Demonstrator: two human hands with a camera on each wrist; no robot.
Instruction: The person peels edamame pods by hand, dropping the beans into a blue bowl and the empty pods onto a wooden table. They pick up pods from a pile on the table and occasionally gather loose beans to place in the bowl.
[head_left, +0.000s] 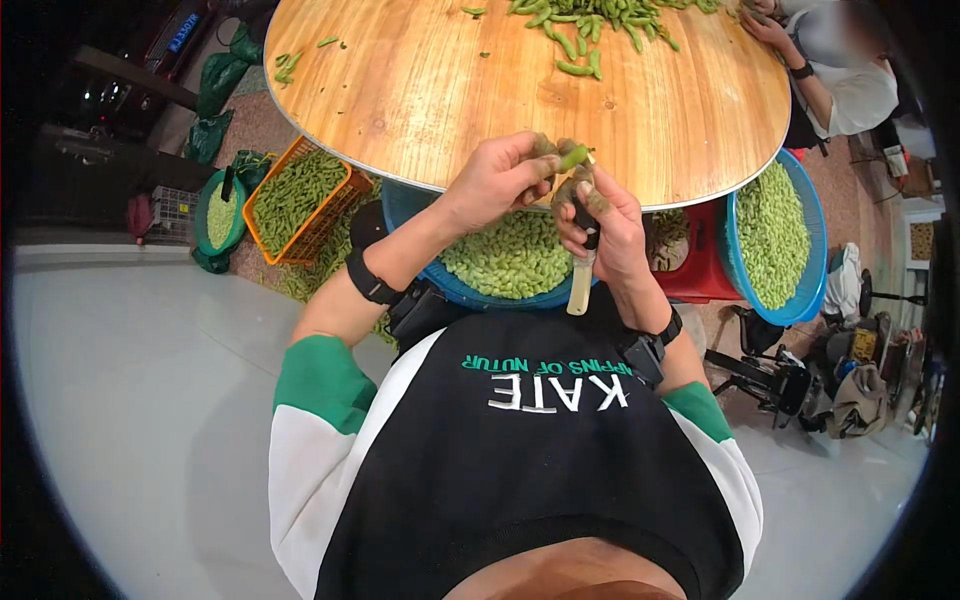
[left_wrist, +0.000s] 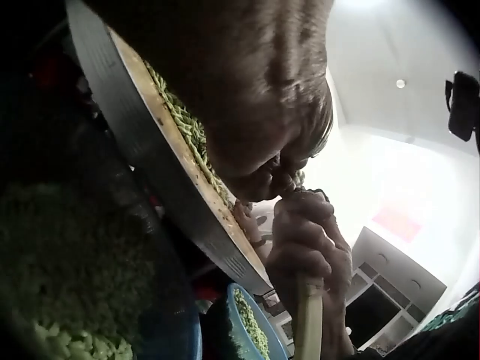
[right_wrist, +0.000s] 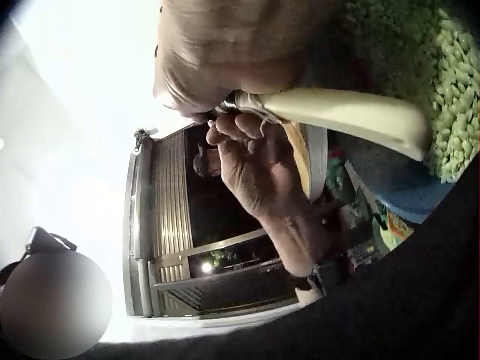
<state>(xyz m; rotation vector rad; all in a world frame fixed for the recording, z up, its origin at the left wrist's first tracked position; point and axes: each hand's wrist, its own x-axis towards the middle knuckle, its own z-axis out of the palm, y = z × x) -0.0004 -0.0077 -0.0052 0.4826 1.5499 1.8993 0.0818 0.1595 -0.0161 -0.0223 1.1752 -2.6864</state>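
Note:
My left hand (head_left: 505, 172) pinches a green bean pod (head_left: 573, 157) between thumb and fingers, just beyond the table's near edge. Close beside it, my right hand (head_left: 612, 222) grips a knife with a cream handle (head_left: 580, 288), whose end sticks out toward my body. Dark wrapping covers the part inside the grip, and most of the blade is hidden by fingers. Both hands' fingertips meet around the pod. In the right wrist view the cream handle (right_wrist: 337, 114) slants out below the right hand (right_wrist: 232, 52). Beneath the hands sits a blue basin (head_left: 440, 272) of shelled green beans (head_left: 510, 255).
More pods (head_left: 600, 15) are heaped at the far side of the round wooden table (head_left: 430, 110). An orange crate (head_left: 345, 190) of pods stands left, beside a green basin (head_left: 238, 215). Another blue basin (head_left: 820, 265) of beans stands right, near another person (head_left: 860, 95).

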